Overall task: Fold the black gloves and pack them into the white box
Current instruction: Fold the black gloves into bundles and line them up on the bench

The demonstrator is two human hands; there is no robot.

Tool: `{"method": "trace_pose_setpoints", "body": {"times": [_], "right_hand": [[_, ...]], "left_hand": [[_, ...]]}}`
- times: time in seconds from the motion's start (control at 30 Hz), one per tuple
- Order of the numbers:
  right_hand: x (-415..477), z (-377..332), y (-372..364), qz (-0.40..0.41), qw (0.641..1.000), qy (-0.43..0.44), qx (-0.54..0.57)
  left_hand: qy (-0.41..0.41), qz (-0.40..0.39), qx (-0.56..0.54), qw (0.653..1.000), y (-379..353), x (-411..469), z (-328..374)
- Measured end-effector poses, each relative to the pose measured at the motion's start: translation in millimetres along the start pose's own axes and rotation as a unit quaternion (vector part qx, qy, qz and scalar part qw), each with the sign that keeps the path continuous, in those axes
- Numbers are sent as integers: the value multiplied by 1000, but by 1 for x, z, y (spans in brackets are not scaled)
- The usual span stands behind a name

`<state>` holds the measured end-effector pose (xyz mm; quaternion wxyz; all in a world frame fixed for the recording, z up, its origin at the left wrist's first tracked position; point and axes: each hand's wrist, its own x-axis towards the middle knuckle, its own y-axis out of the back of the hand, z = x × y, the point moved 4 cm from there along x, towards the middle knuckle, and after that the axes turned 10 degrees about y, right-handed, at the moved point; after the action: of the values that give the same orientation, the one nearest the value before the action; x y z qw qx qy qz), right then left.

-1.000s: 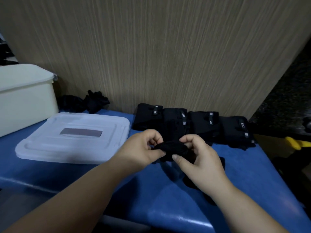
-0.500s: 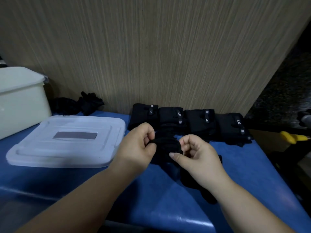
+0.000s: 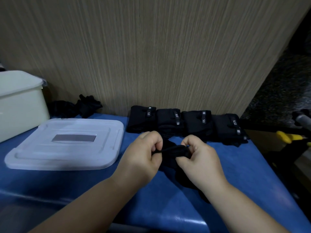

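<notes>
Fingers of both hands: curled, pinching one black glove stretched betw. them, just near-side of the folded row.

1. Left hand – grips glove's left end.
2. Right hand – grips its right end. Dark fabric under the r. wrist: same glove or its pair, we cannot tell.
3. Folded gloves – we count 4 bundles, side by side, touching, at far edge of blue table, against wood panel.
4. Loose gloves – heap, far left, betw. row and box.
5. White box – far left, well apart from hands; inside not visible.
6. Lid – off, flat on table, betw. box and hands.

Status, our judgement: fold in progress; packing not yet begun, as far as we see.

Risks:
- Fabric is limp, so a slack pinch at either end lets the fold drop open.
- Black on black in dim light makes edges hard to match; fold may go crooked.
- Work sits close to the row; a wide pull could nudge a middle bundle undone.
- Box is a long carry over the lid; bundles may unroll en route unless held tight.
</notes>
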<state>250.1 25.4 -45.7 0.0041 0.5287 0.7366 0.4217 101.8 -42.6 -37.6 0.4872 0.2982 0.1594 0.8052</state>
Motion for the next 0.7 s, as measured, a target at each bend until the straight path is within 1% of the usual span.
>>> {"method": "trace_pose_setpoints", "body": {"times": [0.07,0.13,0.23,0.3,0.37,0.53,0.6,0.7], "right_hand": [[0,0,0,3,1000,2,16],[2,-2,0,-13,992,-9,122],[1,-8,-2,-87,951,-7,298],[1,-9,-5,-126,926,-9,356],[1,-5,-7,-127,921,-26,368],[3,1,-8,-124,923,-60,358],[5,4,-8,-97,935,-77,334],[7,12,-8,-37,962,-84,256]], "left_hand": [[-4,-7,4,1000,-2,-1,2],[1,1,2,1000,0,-1,2],[22,19,-6,1000,5,3,-3],[38,20,-11,999,7,6,-6],[51,20,-20,998,9,8,-8],[75,20,-53,996,12,7,-5],[78,16,-66,995,12,7,-4],[72,-1,-70,995,9,6,-4]]}}
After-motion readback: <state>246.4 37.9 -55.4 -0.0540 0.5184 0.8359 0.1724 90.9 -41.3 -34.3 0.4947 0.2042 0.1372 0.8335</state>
